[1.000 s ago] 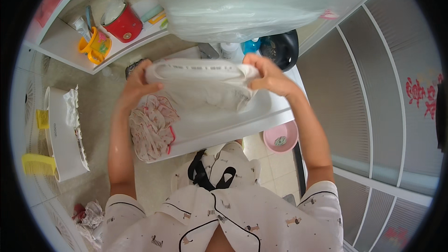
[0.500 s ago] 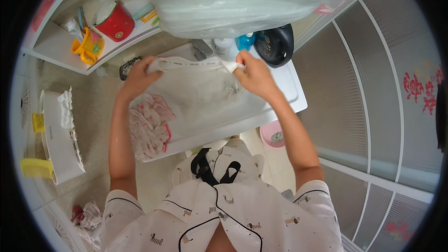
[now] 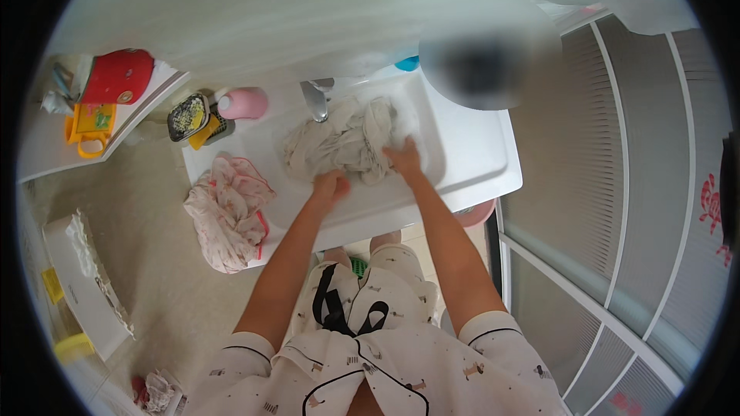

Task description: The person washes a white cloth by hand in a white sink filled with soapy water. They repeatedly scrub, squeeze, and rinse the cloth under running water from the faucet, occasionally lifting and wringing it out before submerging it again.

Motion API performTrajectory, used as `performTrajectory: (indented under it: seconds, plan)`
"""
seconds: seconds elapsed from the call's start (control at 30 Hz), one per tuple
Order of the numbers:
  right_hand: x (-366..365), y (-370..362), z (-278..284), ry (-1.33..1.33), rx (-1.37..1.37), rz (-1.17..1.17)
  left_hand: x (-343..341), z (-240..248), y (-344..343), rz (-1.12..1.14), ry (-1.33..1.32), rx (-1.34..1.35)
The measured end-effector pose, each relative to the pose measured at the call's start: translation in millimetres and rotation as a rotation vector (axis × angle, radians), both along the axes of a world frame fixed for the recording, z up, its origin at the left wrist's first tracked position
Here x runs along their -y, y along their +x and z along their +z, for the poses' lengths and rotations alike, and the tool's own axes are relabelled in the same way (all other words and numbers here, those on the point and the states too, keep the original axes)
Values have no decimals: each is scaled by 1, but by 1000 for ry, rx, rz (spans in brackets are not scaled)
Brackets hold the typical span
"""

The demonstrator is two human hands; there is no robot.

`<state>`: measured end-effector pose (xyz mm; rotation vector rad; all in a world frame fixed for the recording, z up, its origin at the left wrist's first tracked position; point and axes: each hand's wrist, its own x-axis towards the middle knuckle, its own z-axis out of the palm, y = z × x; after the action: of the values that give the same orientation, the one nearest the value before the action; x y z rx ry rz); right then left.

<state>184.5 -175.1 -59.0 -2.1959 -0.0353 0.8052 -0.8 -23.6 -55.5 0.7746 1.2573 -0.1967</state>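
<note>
A pale, wet garment (image 3: 339, 142) lies bunched in the basin of the white sink (image 3: 482, 146), below the chrome faucet (image 3: 315, 100). At the garment's near left edge, my left hand (image 3: 331, 187) is closed, its fingers curled in at the fabric and slightly blurred. My right hand (image 3: 405, 157) is at the garment's right side, thumb and fingers apart, the thumb close against the cloth. A white and pink cloth with red trim (image 3: 227, 212) drapes over the sink's front left corner.
Left of the faucet are a pink bottle (image 3: 243, 103) and a dark soap dish (image 3: 189, 117). A yellow cup (image 3: 91, 129) and red container (image 3: 119, 77) stand on the shelf. A blurred round dark object (image 3: 489, 62) hangs over the right side; a pink basin (image 3: 475, 214) is below.
The garment, earlier stretched by its waistband between both raised hands, is now down in the basin. Both hands have come lower and closer together. The faucet and pink bottle now show.
</note>
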Motion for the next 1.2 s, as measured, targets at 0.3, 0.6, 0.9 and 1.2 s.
performTrajectory:
  seconds: [0.3, 0.6, 0.9, 1.2]
  plan:
    - [-25, -42, 82, 349, -187, -34, 32, 15, 55, 708, -469, 500]
    - [23, -9, 33, -89, 321, 40, -29, 34, 3, 493, 299, 286]
    - [-59, -58, 42, -245, 210, 322, -5, -26, -79, 596, -69, 56]
    - [-69, -134, 77, 343, 354, 23, -1, 41, 35, 557, -609, 486]
